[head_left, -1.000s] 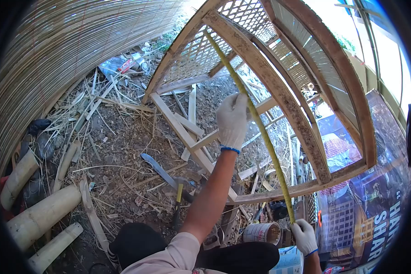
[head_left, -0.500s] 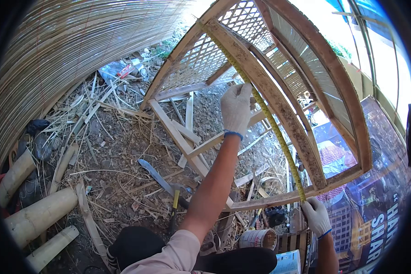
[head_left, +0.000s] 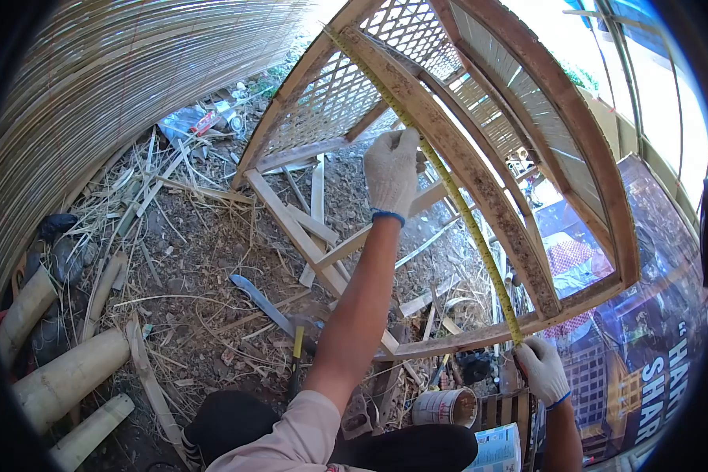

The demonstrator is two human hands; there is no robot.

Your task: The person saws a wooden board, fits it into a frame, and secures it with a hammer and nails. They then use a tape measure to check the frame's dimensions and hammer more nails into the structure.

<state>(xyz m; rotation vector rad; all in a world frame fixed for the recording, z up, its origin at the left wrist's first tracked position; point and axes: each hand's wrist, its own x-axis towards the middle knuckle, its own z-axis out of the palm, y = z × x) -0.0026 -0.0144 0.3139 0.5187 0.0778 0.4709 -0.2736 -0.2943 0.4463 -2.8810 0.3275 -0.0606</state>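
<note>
A yellow measuring tape (head_left: 458, 204) runs taut along the long rail of a wooden frame (head_left: 480, 169) with lattice panels. My left hand (head_left: 392, 169), in a white glove, pinches the tape against the rail about midway up. My right hand (head_left: 543, 368), also gloved, holds the tape's lower end at the frame's bottom corner. The frame leans over bare ground in front of me.
A machete (head_left: 261, 303) and a yellow-handled hammer (head_left: 296, 346) lie on the dirt among wood offcuts. Bamboo sections (head_left: 63, 377) rest at left, under a bamboo mat wall (head_left: 94, 86). A tin can (head_left: 446, 407) sits near my knees, and a printed banner (head_left: 653, 354) hangs at right.
My left hand slid farther up the rail along the tape. My right hand rose from near the can to the frame's bottom corner.
</note>
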